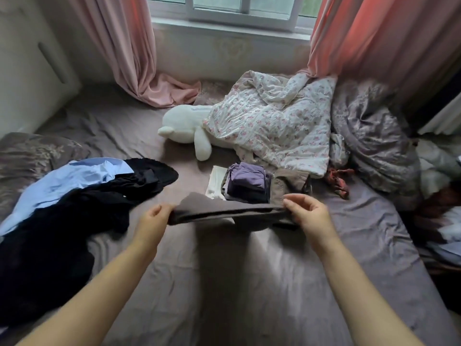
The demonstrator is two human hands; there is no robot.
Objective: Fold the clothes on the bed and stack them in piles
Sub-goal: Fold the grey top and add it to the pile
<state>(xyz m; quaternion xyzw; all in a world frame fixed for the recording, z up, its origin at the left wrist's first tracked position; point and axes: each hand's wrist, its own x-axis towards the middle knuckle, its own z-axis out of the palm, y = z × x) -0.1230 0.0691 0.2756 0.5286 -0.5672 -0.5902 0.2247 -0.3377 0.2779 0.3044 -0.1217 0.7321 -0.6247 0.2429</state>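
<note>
A brown-grey garment (pixel 224 212) hangs folded flat in the air above the bed's grey sheet (pixel 224 283). My left hand (pixel 154 221) grips its left end and my right hand (pixel 308 216) pinches its right end. Just behind it sits a pile of folded clothes: purple pieces (pixel 245 182) on top, a cream piece (pixel 217 181) to the left, a khaki piece (pixel 287 186) to the right. Unfolded black clothes (pixel 74 221) and a light blue shirt (pixel 64 178) lie heaped at the left.
A white plush toy (pixel 184 131) and a floral quilt (pixel 277 121) lie beyond the pile. A grey duvet (pixel 374 136) is bunched at the right, with a red patterned cloth (pixel 338 181) beside it. Pink curtains (pixel 129 46) hang at the window.
</note>
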